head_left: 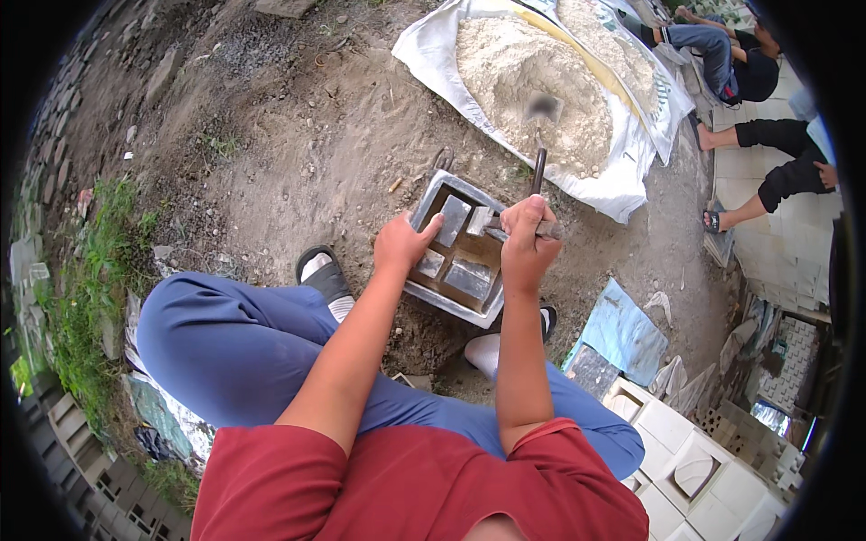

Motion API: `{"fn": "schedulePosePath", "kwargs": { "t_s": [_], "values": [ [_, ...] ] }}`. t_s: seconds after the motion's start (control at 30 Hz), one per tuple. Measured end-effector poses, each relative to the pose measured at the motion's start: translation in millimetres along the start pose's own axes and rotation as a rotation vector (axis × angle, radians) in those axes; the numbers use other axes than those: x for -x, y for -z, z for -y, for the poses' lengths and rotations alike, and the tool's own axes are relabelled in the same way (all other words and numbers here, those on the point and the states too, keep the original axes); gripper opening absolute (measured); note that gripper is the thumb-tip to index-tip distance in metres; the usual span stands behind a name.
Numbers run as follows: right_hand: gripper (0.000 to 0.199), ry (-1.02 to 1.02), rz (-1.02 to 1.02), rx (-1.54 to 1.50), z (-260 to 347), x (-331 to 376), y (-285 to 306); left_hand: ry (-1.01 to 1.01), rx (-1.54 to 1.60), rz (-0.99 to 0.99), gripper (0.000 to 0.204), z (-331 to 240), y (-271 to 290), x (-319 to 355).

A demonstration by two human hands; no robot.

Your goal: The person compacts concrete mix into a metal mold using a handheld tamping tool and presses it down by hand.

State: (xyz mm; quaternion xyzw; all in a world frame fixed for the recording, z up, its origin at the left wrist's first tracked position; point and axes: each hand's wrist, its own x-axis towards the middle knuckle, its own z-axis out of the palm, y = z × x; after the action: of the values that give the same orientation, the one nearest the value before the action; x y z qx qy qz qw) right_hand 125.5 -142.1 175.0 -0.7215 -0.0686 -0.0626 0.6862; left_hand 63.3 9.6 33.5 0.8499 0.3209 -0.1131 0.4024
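My left hand (403, 245) steadies the near-left rim of the metal mould (456, 249) on the dirt, my right hand (526, 242) fist-clamps a tool handle (547, 229) above it; its compartments look mostly unfilled.

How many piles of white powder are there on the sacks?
2. One big powder pile lies on the white sheet beyond the metal mould; the second pile lies behind it. More may be hidden outside the view.

Grey metal mould (431, 200), square, compartmented, tilted on dirt; trowel (492, 222) inside it
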Motion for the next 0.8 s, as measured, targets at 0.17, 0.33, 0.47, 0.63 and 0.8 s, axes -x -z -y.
{"fn": "schedulePosePath", "kwargs": {
  "t_s": [0.17,0.33,0.47,0.63,0.8],
  "values": [
    [0.046,-0.039,0.017,0.129,-55,5,2,0.03,-0.014,0.044,0.081,-1,-1,-1],
    [0.047,-0.023,-0.048,0.037,-23,-4,-9,0.013,0.014,-0.004,0.08,2,0,0],
    [0.049,-0.023,-0.108,0.173,-37,4,-13,-0.018,0.011,0.02,0.079,-7,2,2],
    [0.05,-0.048,-0.138,0.038,-36,4,-15,0.036,-0.002,0.071,0.085,-3,5,5],
    [0.049,0.001,-0.186,-0.065,-16,12,-8,0.008,0.0,0.065,0.086,-8,7,5]
  ]
}}
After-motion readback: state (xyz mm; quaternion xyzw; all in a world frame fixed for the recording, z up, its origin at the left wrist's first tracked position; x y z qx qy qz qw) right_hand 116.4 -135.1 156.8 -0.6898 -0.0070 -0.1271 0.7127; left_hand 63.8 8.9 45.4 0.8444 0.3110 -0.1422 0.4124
